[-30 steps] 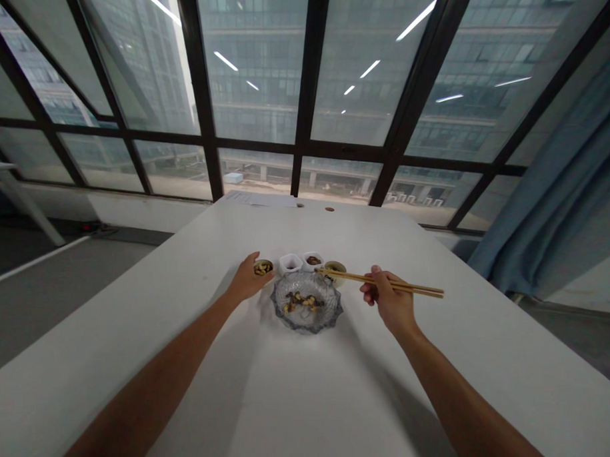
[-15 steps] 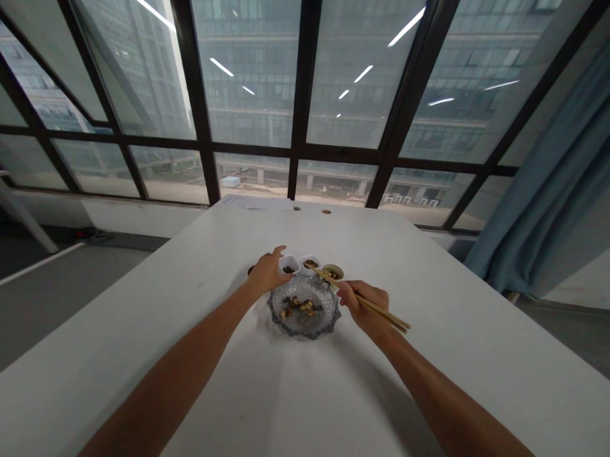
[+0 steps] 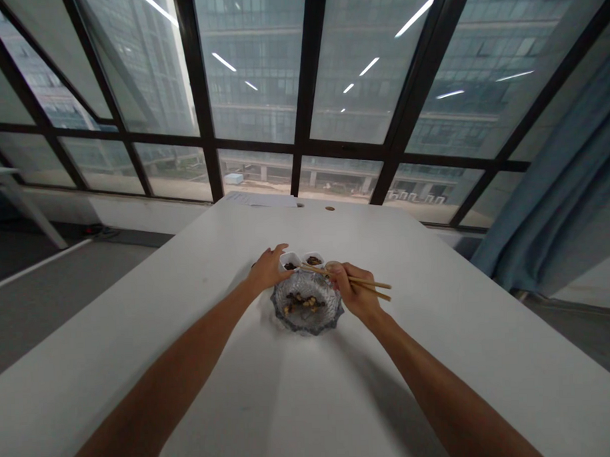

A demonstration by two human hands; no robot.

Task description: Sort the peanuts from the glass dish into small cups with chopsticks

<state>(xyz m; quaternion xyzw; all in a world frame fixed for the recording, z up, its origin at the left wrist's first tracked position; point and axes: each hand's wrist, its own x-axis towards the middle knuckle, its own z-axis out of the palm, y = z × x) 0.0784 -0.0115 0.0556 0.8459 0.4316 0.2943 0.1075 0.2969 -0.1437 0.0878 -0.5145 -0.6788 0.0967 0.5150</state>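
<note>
My left hand (image 3: 267, 270) curls thumb and fingers around the sides of a small white dish (image 3: 284, 256) with dark pieces in it. My right hand (image 3: 357, 290) grips a pair of wooden chopsticks (image 3: 380, 284). Their tips reach left, close to the right edge of that dish. A second white dish (image 3: 313, 255) with brownish pieces stands beside it. In front is a scalloped clear glass bowl (image 3: 308, 331) with yellow and dark pieces (image 3: 305, 302) on its bottom. My right hand mostly hides another small bowl.
The white table (image 3: 230, 364) runs up to the windows. Papers (image 3: 269, 201) and a small round brown spot (image 3: 329, 208) are at its far end. A blue curtain (image 3: 548, 186) hangs at the right. Something dark shows just behind my left hand.
My right hand has moved up slightly and left, swinging the chopstick tips from near the second white dish toward the held one. My left hand stays at its dish. The view has shifted slightly.
</note>
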